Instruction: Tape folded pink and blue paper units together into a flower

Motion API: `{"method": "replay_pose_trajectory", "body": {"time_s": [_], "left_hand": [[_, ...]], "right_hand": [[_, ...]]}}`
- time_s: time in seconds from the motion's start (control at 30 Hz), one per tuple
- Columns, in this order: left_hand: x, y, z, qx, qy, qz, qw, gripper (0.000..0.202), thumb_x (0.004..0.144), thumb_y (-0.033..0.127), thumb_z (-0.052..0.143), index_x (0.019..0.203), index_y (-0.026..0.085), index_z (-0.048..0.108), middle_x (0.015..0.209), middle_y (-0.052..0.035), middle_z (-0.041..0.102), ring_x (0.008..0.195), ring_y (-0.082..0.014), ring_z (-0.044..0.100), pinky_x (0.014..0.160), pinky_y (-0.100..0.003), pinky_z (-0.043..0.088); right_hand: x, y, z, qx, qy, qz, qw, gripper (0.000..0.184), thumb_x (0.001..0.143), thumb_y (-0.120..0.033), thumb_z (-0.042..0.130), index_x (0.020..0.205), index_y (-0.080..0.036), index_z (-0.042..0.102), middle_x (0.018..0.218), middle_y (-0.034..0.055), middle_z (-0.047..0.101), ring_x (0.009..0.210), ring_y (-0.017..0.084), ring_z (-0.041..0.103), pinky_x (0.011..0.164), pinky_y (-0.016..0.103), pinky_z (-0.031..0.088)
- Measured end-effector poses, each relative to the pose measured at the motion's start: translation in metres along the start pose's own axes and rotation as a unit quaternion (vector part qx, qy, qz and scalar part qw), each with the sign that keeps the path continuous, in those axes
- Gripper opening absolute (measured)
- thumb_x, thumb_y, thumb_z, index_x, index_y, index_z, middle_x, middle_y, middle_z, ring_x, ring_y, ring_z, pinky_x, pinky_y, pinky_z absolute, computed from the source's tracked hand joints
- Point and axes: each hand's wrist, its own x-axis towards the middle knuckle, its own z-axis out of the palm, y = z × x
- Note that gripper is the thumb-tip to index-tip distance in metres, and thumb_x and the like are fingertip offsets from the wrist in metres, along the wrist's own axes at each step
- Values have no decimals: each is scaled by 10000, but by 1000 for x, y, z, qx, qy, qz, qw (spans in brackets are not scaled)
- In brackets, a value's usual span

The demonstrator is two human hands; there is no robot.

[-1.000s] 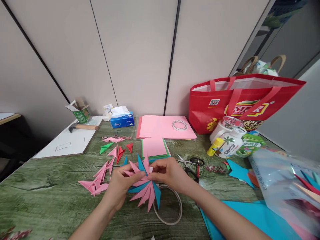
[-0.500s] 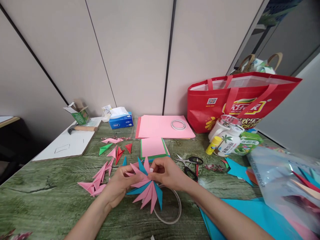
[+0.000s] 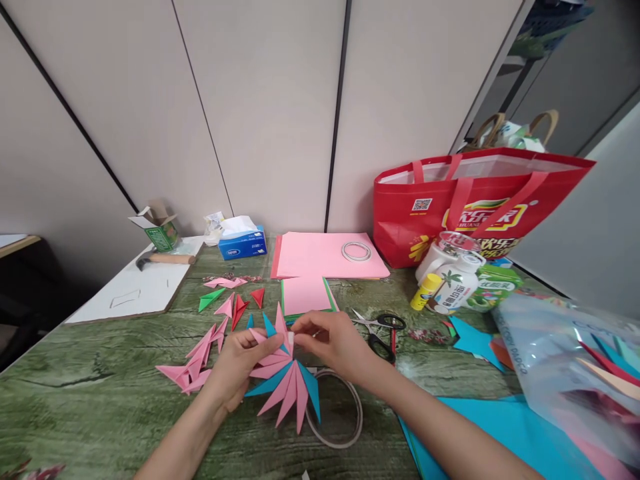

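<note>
My left hand (image 3: 235, 365) grips a folded-paper flower (image 3: 289, 393) by its left side, thumb on top of the petals. The flower has pointed pink and blue petals fanned round a centre and is held above the table. At its upper right edge, the fingertips of my right hand (image 3: 334, 341) pinch a small white piece of tape (image 3: 291, 338) against a petal. Just under the flower's right side lies a roll of narrow tape (image 3: 358, 420). Loose pink folded pieces (image 3: 193, 367) rest to the left of my left hand.
Scissors (image 3: 377, 325), a glue stick (image 3: 425, 291) and a white bottle (image 3: 457, 287) lie to the right, before a red bag (image 3: 400, 213). Pink paper (image 3: 315, 253), a tissue box (image 3: 243, 245) and a hammer (image 3: 167, 259) are further back. Blue sheets (image 3: 480, 433) lie front right.
The flower and both hands have shifted slightly left. The flower is turned a little, and more of the white piece shows at my right fingertips.
</note>
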Motion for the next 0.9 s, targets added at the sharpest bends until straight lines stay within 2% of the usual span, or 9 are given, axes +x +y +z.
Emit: {"method": "replay_pose_trajectory", "body": {"time_s": [0.07, 0.17, 0.37, 0.47, 0.57, 0.73, 0.9], "left_hand": [[1, -2, 0, 6, -5, 2, 1000, 357, 489, 310, 791, 422, 128, 492, 411, 87, 354, 363, -17, 257, 341, -166, 184], [1, -4, 1, 16, -8, 11, 1000, 346, 500, 310, 786, 424, 122, 506, 425, 76, 386, 388, -24, 274, 365, -169, 205], [-1, -10, 3, 55, 10, 80, 995, 299, 503, 266, 787, 418, 118, 541, 442, 50, 451, 442, -51, 346, 422, -188, 265], [-1, -9, 5, 52, 7, 79, 995, 307, 508, 277, 782, 411, 121, 536, 432, 46, 453, 438, -54, 338, 421, -193, 256], [-1, -9, 6, 44, 3, 71, 996, 309, 500, 290, 783, 414, 121, 539, 444, 41, 463, 444, -56, 338, 426, -195, 258], [2, -15, 2, 51, 14, 66, 996, 356, 503, 324, 779, 403, 124, 501, 439, 53, 408, 455, -55, 305, 436, -200, 230], [5, -14, 2, 47, 23, 47, 998, 382, 485, 350, 781, 410, 125, 482, 431, 72, 360, 440, -41, 250, 425, -193, 185]], "right_hand": [[-1, -5, 0, -51, 17, -32, 998, 82, 737, -153, 562, 758, -155, 641, 705, 23, 659, 614, 113, 574, 581, 216, 463], [-2, -7, 2, -88, 26, -36, 995, 105, 709, -109, 549, 715, -147, 646, 657, 21, 654, 566, 105, 560, 553, 208, 454], [-2, -3, 7, -75, 42, 7, 996, 43, 663, -120, 597, 680, -136, 634, 605, 17, 636, 532, 107, 554, 514, 200, 442], [-2, -2, 8, -66, 33, 19, 997, 19, 669, -143, 614, 679, -138, 629, 594, 13, 632, 528, 110, 557, 503, 196, 435], [-3, -2, 8, -128, 34, -14, 991, 32, 669, -118, 613, 688, -137, 630, 620, 20, 635, 541, 110, 555, 520, 200, 424], [-5, 4, 13, -281, 53, -103, 953, 82, 708, -74, 570, 702, -142, 616, 649, 25, 620, 559, 105, 546, 524, 192, 373], [-6, 13, 16, -418, 15, -168, 893, 93, 818, -141, 511, 763, -141, 585, 727, 41, 608, 611, 127, 544, 531, 222, 336]]}}
